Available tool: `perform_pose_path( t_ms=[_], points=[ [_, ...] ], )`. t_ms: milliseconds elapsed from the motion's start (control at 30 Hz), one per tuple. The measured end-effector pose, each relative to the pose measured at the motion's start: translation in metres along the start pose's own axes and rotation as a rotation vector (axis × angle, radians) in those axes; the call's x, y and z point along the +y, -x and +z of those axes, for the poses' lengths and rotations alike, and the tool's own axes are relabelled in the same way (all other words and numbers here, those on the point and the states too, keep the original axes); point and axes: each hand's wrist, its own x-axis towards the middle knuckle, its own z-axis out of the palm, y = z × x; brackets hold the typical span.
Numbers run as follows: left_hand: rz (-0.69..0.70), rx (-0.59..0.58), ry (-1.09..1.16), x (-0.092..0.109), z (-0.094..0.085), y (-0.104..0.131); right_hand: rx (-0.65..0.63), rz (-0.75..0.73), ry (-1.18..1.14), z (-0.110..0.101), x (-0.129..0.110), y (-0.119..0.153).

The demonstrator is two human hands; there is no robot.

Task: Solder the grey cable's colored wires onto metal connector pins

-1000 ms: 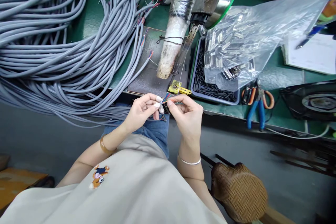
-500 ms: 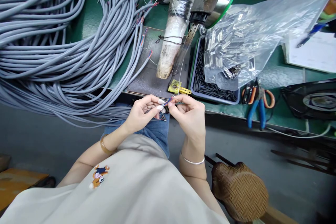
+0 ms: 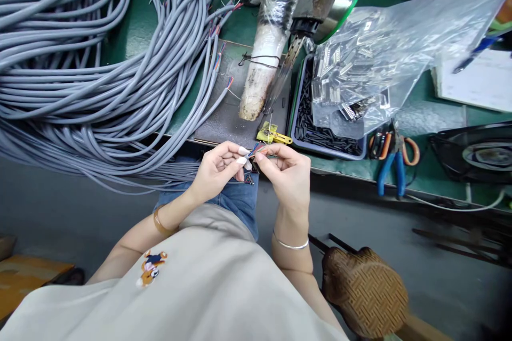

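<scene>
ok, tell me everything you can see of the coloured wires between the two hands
The coloured wires form a small, loose bunch of thin strands, blue and orange-red among them, seemingly plastic-coated. They spread slightly between the left hand, which pinches the bunch, and the right hand, whose thumb and forefinger grip some of it. The bunch is held by the near edge of the green bench. Fingers hide parts; the wire count and tips are too small to tell.

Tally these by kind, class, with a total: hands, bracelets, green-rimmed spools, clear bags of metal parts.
Hands: 2 (left hand, right hand)
Bracelets: 2 (brown bracelet, silver bracelet)
Green-rimmed spool: 1
Clear bag: 1
Total: 6
</scene>
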Motion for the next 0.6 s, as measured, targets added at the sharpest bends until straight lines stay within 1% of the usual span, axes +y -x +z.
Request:
perform_pose_path(
  t_ms=[100,233,400,600],
  points=[
    [0.019,0.009,-0.001,0.0000,0.0009,-0.0001,0.012,0.001,-0.004,0.0002,-0.0001,0.0001],
    [0.033,0.035,-0.002,-0.0018,0.0020,0.0006,0.025,-0.028,0.018,0.0016,-0.0058,0.0010],
    [0.031,0.028,-0.021,-0.0048,0.0009,0.0013,-0.004,-0.071,0.066,0.0005,-0.0091,0.0009],
    [0.076,0.014,-0.025,-0.0043,0.0003,0.0013,-0.015,-0.099,0.077,-0.0014,-0.0074,0.0005]
  ],
)
